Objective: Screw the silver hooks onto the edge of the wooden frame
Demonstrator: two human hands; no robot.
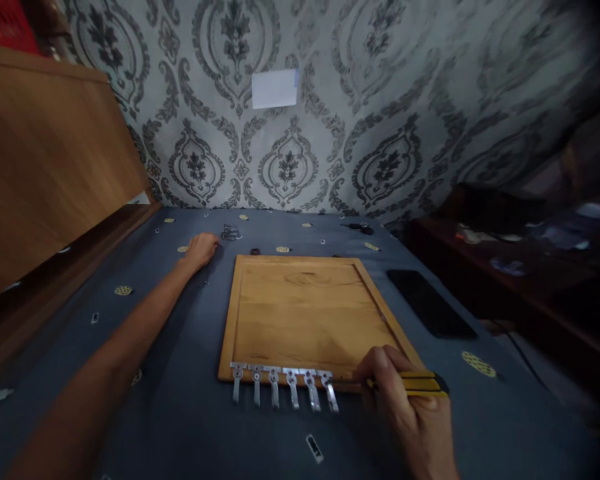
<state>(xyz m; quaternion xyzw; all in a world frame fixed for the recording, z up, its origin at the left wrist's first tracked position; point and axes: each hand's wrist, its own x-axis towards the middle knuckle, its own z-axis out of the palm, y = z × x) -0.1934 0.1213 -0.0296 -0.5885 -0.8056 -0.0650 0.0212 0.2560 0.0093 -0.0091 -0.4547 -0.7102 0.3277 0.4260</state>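
My right hand (407,407) is closed around a screwdriver (425,385) with a yellow and black handle. Its shaft points left along the near edge of a framed wooden panel (300,313), with the tip by the rightmost of several small metal brackets (292,387). These brackets sit in a row on the panel's near rim, their narrow ends sticking out past it. Beyond the panel's far left corner, my left hand (203,250) rests on the cloth with its fingers drawn together. Whatever they pinch, if anything, is too small to name.
Near my left hand lie a small pile of metal pieces (231,232) and a few tiny bits (205,283). A black phone-like slab (430,303) lies right of the panel. Scissors-like black item (360,227) lies farther back. A wooden cabinet (55,160) stands at left.
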